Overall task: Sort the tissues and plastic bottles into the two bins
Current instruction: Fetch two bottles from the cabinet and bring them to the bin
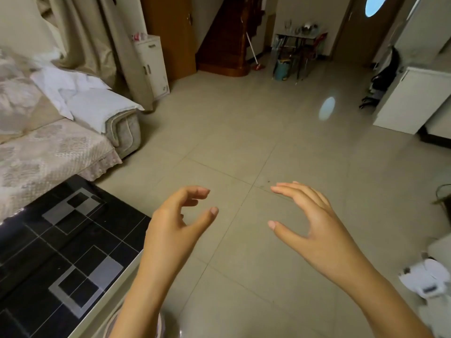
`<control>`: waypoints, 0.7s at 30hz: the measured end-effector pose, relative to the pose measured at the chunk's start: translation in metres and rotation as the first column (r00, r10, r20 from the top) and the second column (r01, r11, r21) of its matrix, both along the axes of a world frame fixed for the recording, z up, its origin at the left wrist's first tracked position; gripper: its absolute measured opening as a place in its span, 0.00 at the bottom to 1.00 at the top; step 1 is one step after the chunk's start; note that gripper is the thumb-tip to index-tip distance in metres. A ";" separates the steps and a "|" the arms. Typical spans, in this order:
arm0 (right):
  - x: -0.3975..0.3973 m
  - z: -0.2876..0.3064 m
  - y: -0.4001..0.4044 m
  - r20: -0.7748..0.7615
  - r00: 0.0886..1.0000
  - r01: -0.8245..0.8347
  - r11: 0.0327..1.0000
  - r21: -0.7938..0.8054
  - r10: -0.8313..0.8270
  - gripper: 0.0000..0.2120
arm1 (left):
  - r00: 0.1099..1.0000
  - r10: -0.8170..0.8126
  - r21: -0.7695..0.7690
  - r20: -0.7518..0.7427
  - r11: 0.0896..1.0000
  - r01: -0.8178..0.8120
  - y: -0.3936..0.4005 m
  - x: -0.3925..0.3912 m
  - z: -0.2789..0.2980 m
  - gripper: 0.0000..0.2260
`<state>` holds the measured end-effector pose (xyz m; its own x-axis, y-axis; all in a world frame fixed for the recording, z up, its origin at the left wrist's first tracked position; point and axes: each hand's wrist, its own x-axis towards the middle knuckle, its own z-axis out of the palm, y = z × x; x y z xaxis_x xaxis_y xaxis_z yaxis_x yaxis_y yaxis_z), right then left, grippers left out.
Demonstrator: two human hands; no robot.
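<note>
My left hand [173,223] and my right hand [310,223] hover side by side over the beige tiled floor [244,147], palms facing each other, fingers loosely spread. Neither hand holds anything. No tissue, plastic bottle or bin shows plainly. At the right edge lies a white crumpled thing [427,276]; I cannot tell what it is. A dark rim [443,193] pokes in at the right edge above it.
A black glass-topped table [61,252] stands at the lower left, beside a covered sofa [48,147]. White cabinets [402,101] stand at the right, a small white cupboard [153,67] by the curtain. A staircase, broom and cluttered small table stand at the far end.
</note>
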<state>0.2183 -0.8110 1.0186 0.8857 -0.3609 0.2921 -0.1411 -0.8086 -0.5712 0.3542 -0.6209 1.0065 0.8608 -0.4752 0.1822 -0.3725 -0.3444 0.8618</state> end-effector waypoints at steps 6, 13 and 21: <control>0.056 -0.006 -0.058 -0.013 1.000 -0.009 0.998 0.065 0.010 0.22 | 0.999 0.008 0.038 -0.032 0.999 -0.007 -0.052 0.058 -0.007 0.12; 0.179 -0.012 -0.105 -0.008 1.000 -0.016 0.999 0.029 0.016 0.23 | 1.000 0.022 0.038 -0.022 0.999 -0.021 -0.101 0.175 -0.015 0.11; 0.305 -0.005 -0.140 0.038 0.999 -0.013 0.999 0.038 0.012 0.21 | 1.000 -0.012 0.042 0.003 0.999 0.012 -0.143 0.307 -0.002 0.11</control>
<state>0.5237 -0.9514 1.0137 0.8787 -0.3613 0.3121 -0.1086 -0.7878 -0.6062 0.6608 -0.7638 1.0047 0.8544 -0.4929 0.1643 -0.3795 -0.3760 0.8454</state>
